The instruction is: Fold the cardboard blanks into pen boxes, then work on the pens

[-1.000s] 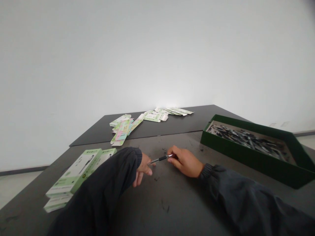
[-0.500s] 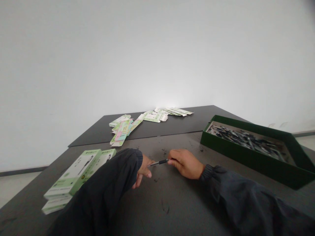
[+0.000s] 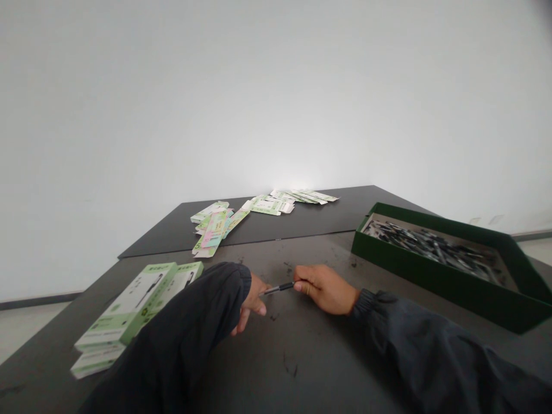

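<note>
A pen [image 3: 279, 288] with a clear barrel and black grip is stretched between my two hands, just over the dark table [image 3: 276, 368]. My right hand [image 3: 325, 288] pinches its right end between thumb and fingers. At the other end, my left hand [image 3: 252, 302] is closed on the pen's left end with thumb and index finger, its other fingers hanging loosely below. The sleeve and the back of the hand partly hide that grip.
To the right stands a green box [image 3: 401, 260] filled with many pens. Stacked green and white pen boxes [image 3: 129, 310] lie at the left, partly behind my sleeve. Flattened cartons [image 3: 267, 205] and colourful boxes [image 3: 215, 230] are spread farther back, before a white wall.
The hands and pen stay almost in place. Only a very slight shift of the hands and the view shows.
</note>
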A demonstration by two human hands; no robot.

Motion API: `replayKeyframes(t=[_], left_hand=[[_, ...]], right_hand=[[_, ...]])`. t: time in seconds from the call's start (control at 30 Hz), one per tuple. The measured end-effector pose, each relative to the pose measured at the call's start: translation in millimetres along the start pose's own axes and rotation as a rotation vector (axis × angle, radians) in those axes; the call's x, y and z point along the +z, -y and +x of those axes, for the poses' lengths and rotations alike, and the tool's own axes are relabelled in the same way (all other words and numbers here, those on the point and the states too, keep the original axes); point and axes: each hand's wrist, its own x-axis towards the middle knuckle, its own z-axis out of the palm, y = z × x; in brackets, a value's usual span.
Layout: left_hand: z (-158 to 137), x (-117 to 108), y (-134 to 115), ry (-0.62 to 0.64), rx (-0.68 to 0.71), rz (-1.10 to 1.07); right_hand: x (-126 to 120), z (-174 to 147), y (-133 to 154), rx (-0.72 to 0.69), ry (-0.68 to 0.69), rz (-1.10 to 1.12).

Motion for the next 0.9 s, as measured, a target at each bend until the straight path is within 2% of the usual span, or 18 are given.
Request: replayKeyframes(t=[0.23, 0.53, 0.63, 0.73, 0.9], left_hand=[[-3.9, 2.1, -3.9, -0.006, 0.017, -0.019], [5.8, -1.0, 6.5, -0.008, 0.026, -0.030], [3.6, -1.7, 5.2, 0.008, 0.029, -0.030], [0.0, -2.4, 3.1, 0.037, 0.044, -0.040], [0.2, -2.6, 3.7, 0.000, 0.030, -0.081]], right_hand=[[2.8, -0.3, -3.6, 0.021, 0.032, -0.020], [5.0, 0.0, -2.9, 0.057, -0.021, 0.081], [7.8, -0.7, -2.9, 0.111, -0.034, 0.199], [13.8, -0.5, -4.0, 0.226, -0.010, 0.394], [24.1, 2.2, -2.6, 0.419, -0.023, 0.702]])
